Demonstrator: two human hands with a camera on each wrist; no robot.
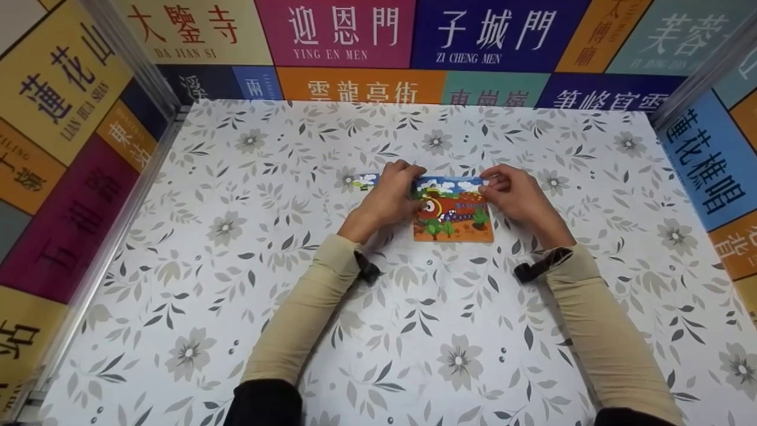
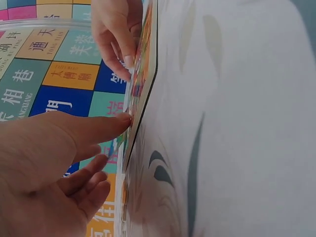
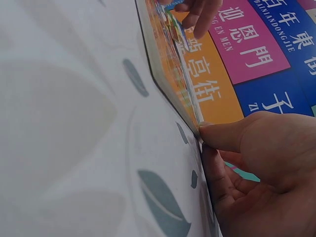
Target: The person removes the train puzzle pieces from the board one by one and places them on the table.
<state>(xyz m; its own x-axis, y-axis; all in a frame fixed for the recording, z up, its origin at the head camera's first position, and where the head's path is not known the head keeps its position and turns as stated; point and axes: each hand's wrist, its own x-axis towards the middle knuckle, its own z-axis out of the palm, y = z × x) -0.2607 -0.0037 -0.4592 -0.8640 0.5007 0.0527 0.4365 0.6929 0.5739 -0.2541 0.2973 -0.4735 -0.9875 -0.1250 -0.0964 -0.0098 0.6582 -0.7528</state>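
Note:
A small picture puzzle (image 1: 452, 228), with a red cartoon train, clouds and green bushes on orange ground, lies on the patterned tabletop. My left hand (image 1: 390, 192) holds its left side, thumb on the picture and index finger at the upper corner. In the left wrist view that thumb (image 2: 116, 123) presses close to the puzzle's edge, the other fingers loosely bent beyond it. The right hand (image 1: 511, 192) pinches the upper right corner between thumb and index finger. A colourful flap or piece (image 3: 177, 29) stands tilted beside the left fingers in the right wrist view.
Left of the left hand, a small strip (image 1: 365, 180) with clouds and green shows, partly hidden by the hand. The white tabletop (image 1: 378, 331) carries grey flowers and leaves. Upright panels with coloured squares and Chinese lettering (image 1: 343, 35) border its back and sides.

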